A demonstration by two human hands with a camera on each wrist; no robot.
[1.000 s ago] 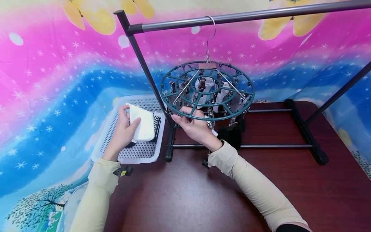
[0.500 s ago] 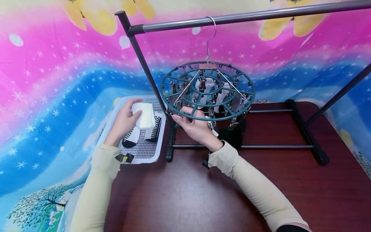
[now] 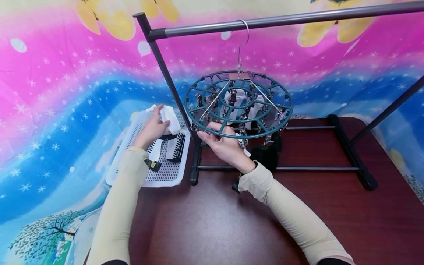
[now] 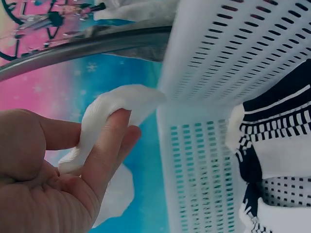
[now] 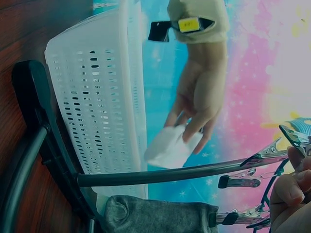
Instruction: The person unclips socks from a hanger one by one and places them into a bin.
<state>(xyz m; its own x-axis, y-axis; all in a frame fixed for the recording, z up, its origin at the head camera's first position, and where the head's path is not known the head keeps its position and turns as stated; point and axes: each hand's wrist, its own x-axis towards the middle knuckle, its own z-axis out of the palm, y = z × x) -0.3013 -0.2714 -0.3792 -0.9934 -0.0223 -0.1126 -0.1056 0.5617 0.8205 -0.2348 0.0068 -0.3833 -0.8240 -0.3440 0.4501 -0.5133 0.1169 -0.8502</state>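
White, thin and bent over, the cloth (image 3: 170,120) sits left of centre in the head view, above the far part of the basket (image 3: 165,183). The left hand (image 3: 153,130) grips it between thumb and fingers; its fingers hide part of it, and in the right wrist view it is slightly blurred, so its full shape is hard to make out. The right hand (image 3: 226,147) is curled beneath the front rim of the green round hanger (image 3: 236,107), pinching a metal clip (image 5: 296,137); in the right wrist view that hand and clip are cut off by the right edge.

In the basket, 2 black-and-white socks (image 3: 175,148) lie side by side, 1 partly covered by the left wrist and its strap. Pale pieces behind the hanger are broken up by rings and clips, and the black cloth (image 3: 265,156) below is too dark to read. A grey sock (image 5: 160,213) hangs from a clip at the bottom of the right wrist view.

Compared with 0.5 s ago, the left hand and white cloth have shifted up and slightly right in the head view; the right hand keeps its place at the rim.
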